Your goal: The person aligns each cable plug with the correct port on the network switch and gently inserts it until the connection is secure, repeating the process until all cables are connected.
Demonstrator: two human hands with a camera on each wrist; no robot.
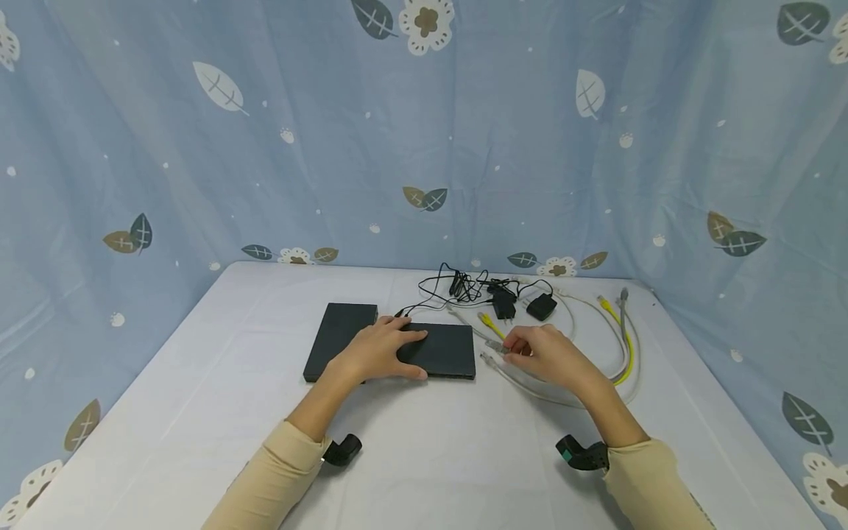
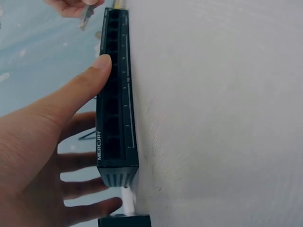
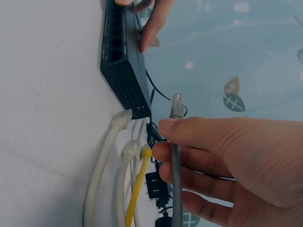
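Note:
My left hand [image 1: 377,346] rests spread over a black network switch [image 1: 440,352], thumb at its front edge and the other fingers fairly straight over the top. MERCURY and a row of ports show on the switch's front [image 2: 112,94]. In the right wrist view, my right hand [image 3: 208,161] pinches a grey network cable [image 3: 176,179] just behind its clear plug [image 3: 177,101], which stands free of the switch. A second black box [image 1: 336,335] sits left of the switch, partly behind my left hand.
White network cables [image 1: 543,397] and a yellow cable [image 1: 628,350] loop around my right hand. Behind the switch lie tangled black leads [image 1: 464,287] and two power adapters, one [image 1: 542,306] farther right. A blue patterned curtain [image 1: 318,147] surrounds the white table [image 1: 199,412].

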